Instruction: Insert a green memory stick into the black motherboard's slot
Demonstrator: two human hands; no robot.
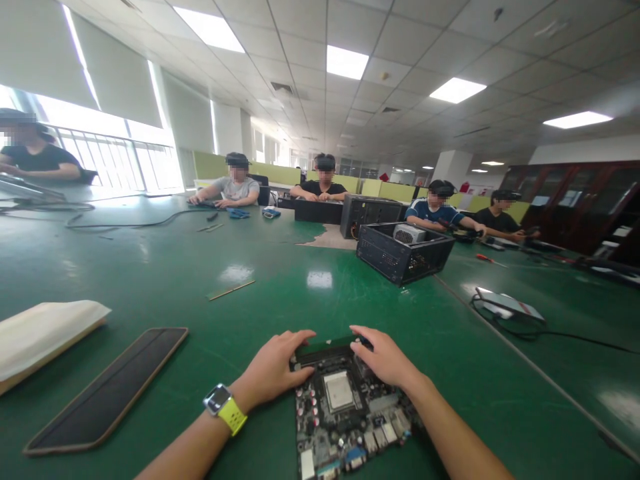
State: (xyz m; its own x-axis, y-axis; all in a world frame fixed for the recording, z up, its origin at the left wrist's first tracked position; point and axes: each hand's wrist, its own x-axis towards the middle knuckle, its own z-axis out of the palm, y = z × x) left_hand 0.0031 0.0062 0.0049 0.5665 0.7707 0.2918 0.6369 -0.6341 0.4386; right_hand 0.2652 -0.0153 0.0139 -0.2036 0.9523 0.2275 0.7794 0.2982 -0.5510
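The forearms [453, 423] are bare; the left wrist [241, 393] wears a rounded-square silver watch [219, 399], dark-faced, with a perforated yellow-green strap [233, 417].

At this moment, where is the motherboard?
In the head view, the motherboard is just right of bottom centre, its far end between the left hand and the right hand.

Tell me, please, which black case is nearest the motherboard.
The open-topped case with a silver box showing inside; the other case stands behind it, farther from the motherboard.
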